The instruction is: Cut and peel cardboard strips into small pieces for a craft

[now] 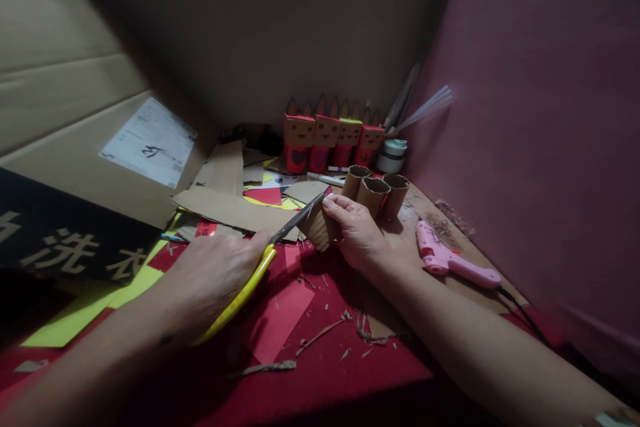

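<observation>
My left hand [215,273] is closed around the yellow handles of a pair of scissors [240,295]. The dark blades point up and to the right, and their tips meet the upper edge of a small brown piece of corrugated cardboard [319,227]. My right hand [357,230] pinches that piece between thumb and fingers at its right side. Just beyond my right hand stand three open cardboard tubes [374,195]. A long curved cardboard strip [240,208] lies behind the scissors. Pink paper [280,320] and thin cardboard scraps [325,335] lie below my hands on the red table surface.
A pink glue gun [450,260] with a cord lies at the right. Several decorated tubes with drawn faces [327,137] stand at the back beside a pale lidded jar [392,156] and clear sticks [425,107]. A large cardboard box [75,113] borders the left; a pink wall [540,113], the right.
</observation>
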### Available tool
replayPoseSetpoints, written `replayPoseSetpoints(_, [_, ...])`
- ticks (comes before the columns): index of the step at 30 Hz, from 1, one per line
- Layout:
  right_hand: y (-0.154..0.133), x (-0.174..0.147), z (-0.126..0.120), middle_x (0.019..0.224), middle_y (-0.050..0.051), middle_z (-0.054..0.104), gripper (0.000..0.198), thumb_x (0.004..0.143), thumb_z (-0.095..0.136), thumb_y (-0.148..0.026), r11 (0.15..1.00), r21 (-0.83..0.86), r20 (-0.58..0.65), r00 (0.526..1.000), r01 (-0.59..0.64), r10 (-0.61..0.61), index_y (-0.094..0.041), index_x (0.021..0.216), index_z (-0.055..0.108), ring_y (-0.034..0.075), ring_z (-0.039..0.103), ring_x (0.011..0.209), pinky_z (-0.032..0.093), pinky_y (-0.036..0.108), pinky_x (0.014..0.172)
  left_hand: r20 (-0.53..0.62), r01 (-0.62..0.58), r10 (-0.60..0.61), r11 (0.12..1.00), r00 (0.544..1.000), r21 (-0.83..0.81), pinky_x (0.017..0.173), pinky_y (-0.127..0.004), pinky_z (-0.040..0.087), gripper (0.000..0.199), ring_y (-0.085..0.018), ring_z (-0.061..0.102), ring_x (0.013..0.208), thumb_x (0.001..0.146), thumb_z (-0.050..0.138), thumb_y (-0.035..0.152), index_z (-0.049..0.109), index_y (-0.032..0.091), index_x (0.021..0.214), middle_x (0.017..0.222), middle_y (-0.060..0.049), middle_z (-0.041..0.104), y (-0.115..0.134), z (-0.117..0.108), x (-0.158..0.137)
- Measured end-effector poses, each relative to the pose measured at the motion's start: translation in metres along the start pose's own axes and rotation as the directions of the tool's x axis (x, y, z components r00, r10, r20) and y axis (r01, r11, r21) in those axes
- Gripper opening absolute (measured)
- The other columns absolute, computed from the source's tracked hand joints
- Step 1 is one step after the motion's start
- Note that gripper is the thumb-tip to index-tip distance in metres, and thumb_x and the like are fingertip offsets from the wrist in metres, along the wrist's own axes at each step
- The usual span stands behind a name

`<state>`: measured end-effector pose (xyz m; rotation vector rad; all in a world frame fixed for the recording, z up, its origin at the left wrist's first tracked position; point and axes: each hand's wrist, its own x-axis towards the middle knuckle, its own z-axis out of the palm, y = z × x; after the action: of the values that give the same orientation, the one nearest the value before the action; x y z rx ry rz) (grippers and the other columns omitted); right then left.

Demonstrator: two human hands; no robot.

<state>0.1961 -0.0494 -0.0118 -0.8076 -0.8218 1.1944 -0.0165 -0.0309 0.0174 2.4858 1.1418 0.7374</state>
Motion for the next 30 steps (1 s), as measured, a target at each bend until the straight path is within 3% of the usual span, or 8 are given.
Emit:
replayPoseSetpoints(3, [0.001, 0.001, -0.002, 0.072, -0.002, 0.063, 0.020, 0.066, 0.076, -0.033, 1.000, -0.011, 0.016, 1.000, 0.004, -0.004, -0.018, 0.077, 0.067, 0.012, 0.055, 0.066, 0.044, 0.024, 0.067, 0.142, -0.034, -0.004, 0.964, 0.990, 0.265, 0.052, -0.031, 0.017, 0.029, -0.019, 0.035, 0.043, 0.071, 0.052, 0.022, 0.070, 0.027, 0.093, 0.052, -0.004, 0.049, 0.012, -0.001, 0.003])
replayPoseSetpoints(5, [0.000, 0.002, -0.003, 0.073, -0.001, 0.063, 0.021, 0.065, 0.076, -0.033, 1.000, -0.025, 0.005, 1.000, 0.013, -0.013, -0.018, 0.077, 0.067, 0.012, 0.055, 0.067, 0.044, 0.025, 0.068, 0.180, 0.003, -0.053, 0.964, 0.982, 0.265, 0.051, -0.030, 0.019, 0.022, -0.020, 0.038, 0.045, 0.071, 0.053, 0.024, 0.069, 0.026, 0.086, 0.053, -0.004, 0.052, 0.015, 0.001, 0.004])
replayPoseSetpoints(9, [-0.003, 0.004, -0.004, 0.068, -0.003, 0.060, 0.023, 0.062, 0.077, -0.033, 1.000, -0.024, -0.014, 1.000, 0.011, -0.011, -0.017, 0.074, 0.065, 0.011, 0.053, 0.062, 0.042, 0.024, 0.063, 0.107, -0.023, 0.015, 0.997, 0.994, 0.077, 0.052, -0.030, 0.027, 0.014, -0.019, 0.045, 0.048, 0.070, 0.052, 0.024, 0.065, 0.025, 0.078, 0.056, -0.003, 0.054, 0.005, 0.007, 0.010])
replayPoseSetpoints(12, [-0.005, 0.004, -0.003, 0.066, -0.003, 0.059, 0.025, 0.063, 0.077, -0.036, 1.000, -0.025, -0.013, 1.000, 0.001, -0.001, -0.017, 0.074, 0.065, 0.011, 0.052, 0.061, 0.041, 0.023, 0.060, -0.041, 0.078, -0.085, 0.984, 0.996, -0.159, 0.052, -0.029, 0.034, 0.016, -0.019, 0.052, 0.050, 0.073, 0.055, 0.035, 0.063, 0.023, 0.079, 0.060, -0.004, 0.059, 0.000, 0.007, 0.016])
replayPoseSetpoints(16, [-0.006, -0.001, 0.002, 0.071, -0.002, 0.061, 0.023, 0.068, 0.076, -0.038, 0.998, -0.030, 0.039, 0.998, 0.055, -0.054, -0.018, 0.075, 0.067, 0.011, 0.052, 0.065, 0.041, 0.023, 0.062, -0.010, 0.179, -0.227, 0.793, 0.974, -0.583, 0.052, -0.030, 0.043, 0.030, -0.018, 0.057, 0.051, 0.070, 0.064, 0.041, 0.060, 0.019, 0.090, 0.060, -0.003, 0.063, 0.013, 0.007, 0.022])
replayPoseSetpoints(19, [-0.007, -0.007, 0.007, 0.074, -0.002, 0.063, 0.021, 0.069, 0.076, -0.038, 0.998, -0.009, 0.059, 0.997, 0.059, -0.058, -0.020, 0.078, 0.068, 0.012, 0.054, 0.069, 0.043, 0.024, 0.065, -0.029, 0.155, -0.263, 0.651, 0.964, -0.743, 0.056, -0.028, 0.047, 0.041, -0.015, 0.057, 0.052, 0.059, 0.077, 0.033, 0.057, 0.018, 0.093, 0.061, 0.002, 0.062, 0.026, 0.011, 0.023])
replayPoseSetpoints(22, [-0.005, -0.013, 0.012, 0.073, -0.002, 0.064, 0.019, 0.071, 0.075, -0.036, 0.999, 0.024, 0.093, 0.995, 0.027, -0.029, -0.020, 0.079, 0.069, 0.012, 0.057, 0.068, 0.044, 0.025, 0.068, -0.073, 0.125, -0.304, 0.584, 0.950, -0.802, 0.058, -0.026, 0.046, 0.051, -0.014, 0.058, 0.057, 0.054, 0.080, 0.026, 0.055, 0.019, 0.097, 0.063, 0.005, 0.060, 0.030, 0.017, 0.024])
replayPoseSetpoints(30, [-0.009, -0.019, 0.015, 0.083, 0.002, 0.072, 0.015, 0.076, 0.071, -0.028, 0.993, -0.088, 0.296, 0.950, -0.076, 0.099, -0.022, 0.089, 0.074, 0.015, 0.064, 0.074, 0.047, 0.030, 0.076, -0.084, 0.110, -0.290, 0.591, 0.953, -0.799, 0.062, -0.026, 0.044, 0.049, -0.013, 0.056, 0.062, 0.059, 0.075, 0.020, 0.055, 0.018, 0.104, 0.069, 0.005, 0.058, 0.027, 0.016, 0.016])
